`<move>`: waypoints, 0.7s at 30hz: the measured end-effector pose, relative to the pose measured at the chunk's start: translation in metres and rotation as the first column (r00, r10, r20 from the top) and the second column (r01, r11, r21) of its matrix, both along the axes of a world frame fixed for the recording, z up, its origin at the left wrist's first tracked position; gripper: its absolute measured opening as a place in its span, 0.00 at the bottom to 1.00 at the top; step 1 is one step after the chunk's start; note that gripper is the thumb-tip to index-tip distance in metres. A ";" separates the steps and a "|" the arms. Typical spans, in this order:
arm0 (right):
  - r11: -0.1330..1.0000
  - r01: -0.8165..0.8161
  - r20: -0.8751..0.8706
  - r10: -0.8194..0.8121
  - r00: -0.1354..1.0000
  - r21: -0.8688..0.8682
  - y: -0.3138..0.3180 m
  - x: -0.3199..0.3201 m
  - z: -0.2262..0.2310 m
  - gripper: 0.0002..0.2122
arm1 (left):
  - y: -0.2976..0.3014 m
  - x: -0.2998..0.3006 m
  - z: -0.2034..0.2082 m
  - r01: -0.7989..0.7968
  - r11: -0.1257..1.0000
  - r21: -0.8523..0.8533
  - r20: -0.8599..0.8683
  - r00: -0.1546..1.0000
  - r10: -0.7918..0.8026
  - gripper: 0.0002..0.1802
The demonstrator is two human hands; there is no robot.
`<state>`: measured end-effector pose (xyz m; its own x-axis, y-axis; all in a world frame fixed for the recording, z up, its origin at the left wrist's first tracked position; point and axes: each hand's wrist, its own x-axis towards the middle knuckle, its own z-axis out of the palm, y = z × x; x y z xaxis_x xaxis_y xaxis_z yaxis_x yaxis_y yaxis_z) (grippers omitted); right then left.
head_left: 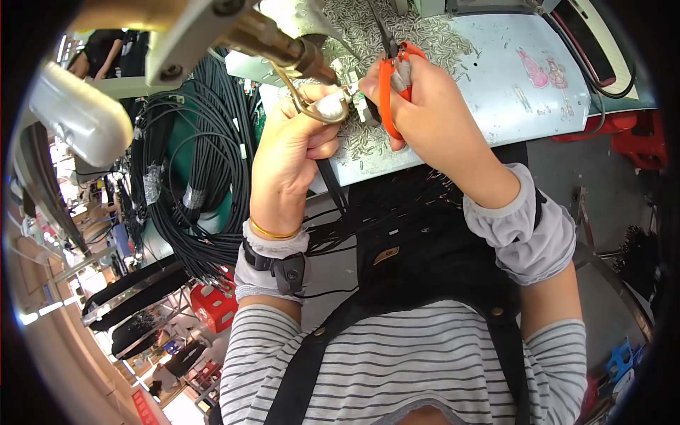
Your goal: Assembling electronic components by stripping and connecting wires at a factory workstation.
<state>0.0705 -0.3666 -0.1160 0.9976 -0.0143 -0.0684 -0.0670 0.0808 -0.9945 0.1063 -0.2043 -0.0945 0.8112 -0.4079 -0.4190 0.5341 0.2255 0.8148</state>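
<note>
My left hand (287, 145) is closed around the end of a black cable (330, 185), just under the machine's metal head (312, 64). A bent metal guard rod (299, 99) passes in front of its fingertips. Beside it, my right hand (435, 106) holds a pair of pliers with orange handles (385, 95) in the palm, their dark jaws pointing away from me. The right thumb and fingertips reach the small metal fixture (360, 103), close to the left fingertips. Whatever lies between the fingertips there is too small to make out.
Small metal pins (439, 39) are heaped and scattered over the light worktable (496, 85). Thick coils of black cable (166, 163) hang on the left. A white lamp-like housing (88, 117) juts in at upper left. Red stools (212, 304) stand below.
</note>
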 end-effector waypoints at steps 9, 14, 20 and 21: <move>0.998 -0.022 0.003 0.022 1.000 0.054 0.001 0.001 -0.001 0.06 | 0.000 -0.003 0.000 -0.040 0.999 0.023 0.033 0.999 0.040 0.05; 0.999 -0.011 0.010 0.011 1.000 0.044 0.002 0.001 -0.001 0.05 | 0.000 -0.003 0.001 -0.041 0.997 0.066 0.043 0.998 0.038 0.05; 0.986 -0.029 -0.011 0.031 0.999 0.167 0.002 -0.019 0.008 0.04 | 0.007 -0.021 0.006 0.069 0.996 -0.061 0.020 0.997 -0.068 0.07; 0.986 -0.033 -0.009 0.035 0.999 0.166 0.001 -0.023 0.012 0.04 | 0.009 -0.027 0.008 0.074 0.989 -0.130 -0.030 0.996 -0.078 0.06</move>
